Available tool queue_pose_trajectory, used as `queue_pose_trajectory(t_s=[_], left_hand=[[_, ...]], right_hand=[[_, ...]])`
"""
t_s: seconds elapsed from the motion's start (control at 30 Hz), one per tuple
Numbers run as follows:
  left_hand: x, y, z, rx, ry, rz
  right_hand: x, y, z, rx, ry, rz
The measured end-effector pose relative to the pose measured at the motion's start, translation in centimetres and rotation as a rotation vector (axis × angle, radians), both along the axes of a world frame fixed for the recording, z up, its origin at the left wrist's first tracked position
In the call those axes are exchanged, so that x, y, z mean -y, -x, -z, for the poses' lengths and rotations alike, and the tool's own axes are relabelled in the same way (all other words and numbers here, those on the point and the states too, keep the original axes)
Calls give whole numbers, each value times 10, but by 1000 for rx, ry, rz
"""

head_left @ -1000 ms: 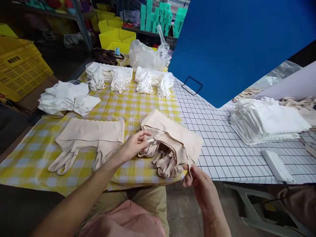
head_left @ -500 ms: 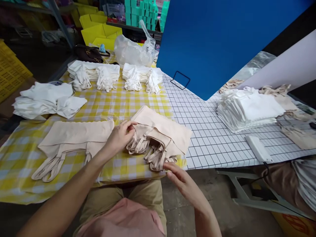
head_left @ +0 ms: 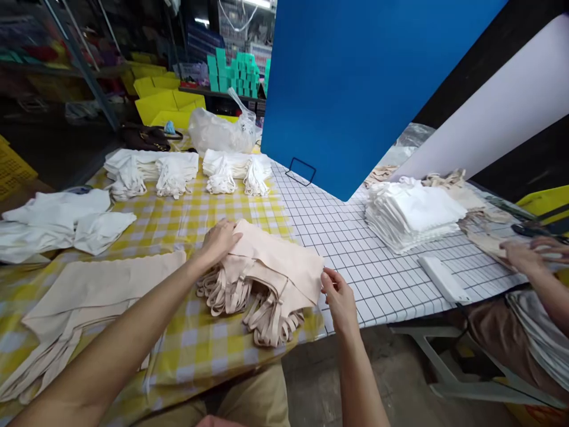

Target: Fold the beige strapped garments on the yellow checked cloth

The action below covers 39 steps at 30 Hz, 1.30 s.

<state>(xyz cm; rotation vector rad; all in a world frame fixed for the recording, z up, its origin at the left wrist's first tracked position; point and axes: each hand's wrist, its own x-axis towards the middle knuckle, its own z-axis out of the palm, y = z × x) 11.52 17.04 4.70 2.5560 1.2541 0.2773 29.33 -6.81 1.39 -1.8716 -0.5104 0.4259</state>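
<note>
A stack of beige strapped garments (head_left: pixel 284 258) lies on the yellow checked cloth, its looped straps hanging toward the table's front edge. At the stack's upper left corner is my left hand (head_left: pixel 221 242), fingers closed on the fabric. My right hand (head_left: pixel 336 295) pinches the stack's right edge between thumb and fingers. More beige garments (head_left: pixel 102 284) are spread at the left, partly covered from view by my left forearm.
White garment piles (head_left: pixel 151 169) (head_left: pixel 237 169) stand at the back, with loose white ones (head_left: pixel 66 219) at far left. A white stack (head_left: pixel 411 210), a white device (head_left: pixel 443 280) and a blue board (head_left: pixel 355 89) are rightward. Another person's hands (head_left: pixel 533 255) are at far right.
My right hand has moved up from the straps to the stack's right edge. My left hand has shifted to its upper left corner. The view has tilted, and another person's hands have appeared.
</note>
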Motion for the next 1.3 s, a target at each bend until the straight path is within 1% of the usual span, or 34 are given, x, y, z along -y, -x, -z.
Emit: queue_pose_trajectory(t_s=[0.07, 0.13, 0.27, 0.3, 0.37, 0.4, 0.47, 0.57, 0.67, 0.8, 0.9, 0.97, 1.07, 1.2, 1.3], left_hand=[[4, -2, 0, -3, -38, -18], [7, -3, 2, 8, -92, -24], [9, -4, 9, 26, -215, 8], [8, -4, 10, 19, -230, 18], [8, -5, 12, 11, -233, 21], [8, -6, 12, 14, -224, 11], [8, -9, 12, 43, -194, -22], [8, -12, 11, 109, -121, -64], [6, -16, 8, 131, -31, -96], [1, -21, 2, 60, 97, -134], [-3, -22, -4, -25, 156, -147], [-4, -22, -7, -53, 168, -143], [-5, -22, -6, -12, 134, -117], [-4, -24, 1, 133, 72, -75], [-3, -23, 4, 293, 41, -54]], right_hand=[[-11, 0, 0, 33, -36, -5], [-18, 1, 0, 82, -41, 26], [-24, -2, 4, 128, 56, 159], [-24, -3, 5, 116, 75, 161], [-23, -5, 6, 82, 91, 119], [-22, -5, 6, 76, 96, 98], [-21, -3, 6, 129, 97, 109], [-21, 2, 6, 337, 58, 157], [-22, 7, 7, 527, 57, 157], [-25, 12, 9, 726, 98, 243], [-26, 15, 9, 791, 78, 258], [-26, 15, 8, 806, 59, 259], [-26, 11, 7, 766, 51, 246], [-28, 2, 3, 533, 122, 134], [-27, 1, -7, 423, 111, 90]])
